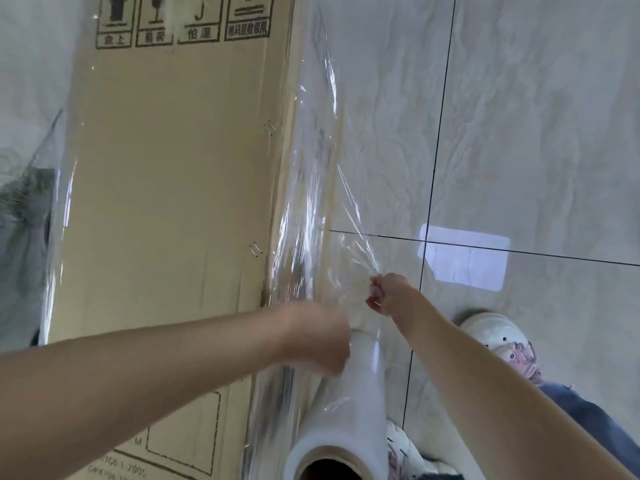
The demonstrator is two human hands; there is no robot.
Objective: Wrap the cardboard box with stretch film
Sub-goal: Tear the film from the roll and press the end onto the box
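Nearest to me is the roll of stretch film [346, 403], standing on end by the person's feet, its hollow cardboard core [330, 469] open at the top with nothing in it that I can see. The left hand [320, 341] is curled shut at the far end of the roll, apparently gripping it there, though blur hides the fingers. Just beyond and to the right of it, the right hand [386, 294] is pinched closed on a bunched corner of the loose film [325, 202], which fans up and away from that hand toward the box edge.

The film looks thin, clingy and very light; it will crease and stick to itself, so I would judge it best held as gathered rope, as here, and pulled taut evenly or it may tear at the pinch. The roll seems the heavy part, smooth and slippery on its face, best steadied at the end or through the core.

Left of both hands and reaching far beyond them lies the cardboard box [166, 174], large, flat-sided and stiff, stapled along the seam, closed, so its contents cannot be told. Film already clings along its right edge and glints at the far left side. The tiled floor [519, 133] stretches off to the right.
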